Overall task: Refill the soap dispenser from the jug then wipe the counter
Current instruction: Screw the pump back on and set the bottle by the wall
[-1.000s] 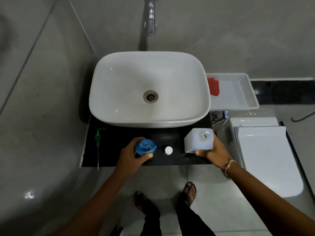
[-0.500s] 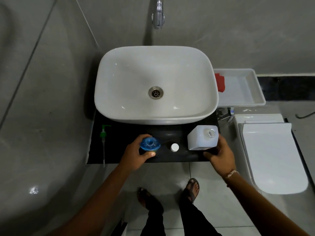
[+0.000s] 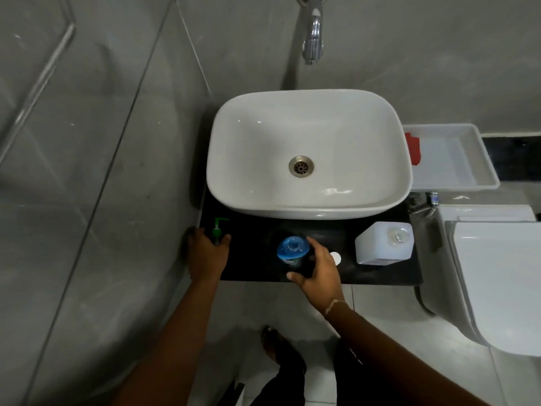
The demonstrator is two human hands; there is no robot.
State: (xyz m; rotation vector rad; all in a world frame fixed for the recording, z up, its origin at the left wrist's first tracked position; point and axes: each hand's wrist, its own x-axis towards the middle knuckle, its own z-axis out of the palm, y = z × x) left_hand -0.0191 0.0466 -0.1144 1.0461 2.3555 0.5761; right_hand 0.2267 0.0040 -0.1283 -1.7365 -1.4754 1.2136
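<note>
Left hand (image 3: 206, 254) covers the green pump (image 3: 218, 230) at the counter's (image 3: 254, 268) left end, grip unclear. Right hand (image 3: 317, 271) half-curled around the blue soap bottle (image 3: 292, 249), hiding part of the white cap (image 3: 336, 257); jug (image 3: 383, 244) stands uncapped, right

place: bathroom | evidence: white basin (image 3: 307, 153), wall tap (image 3: 313, 39), toilet (image 3: 497, 276), grey tiles

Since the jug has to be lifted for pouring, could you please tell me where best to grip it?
Grip the jug around its flat side walls, coming from the front right with the right hand; it stands upright, uncapped mouth up, so keep it level.
</note>
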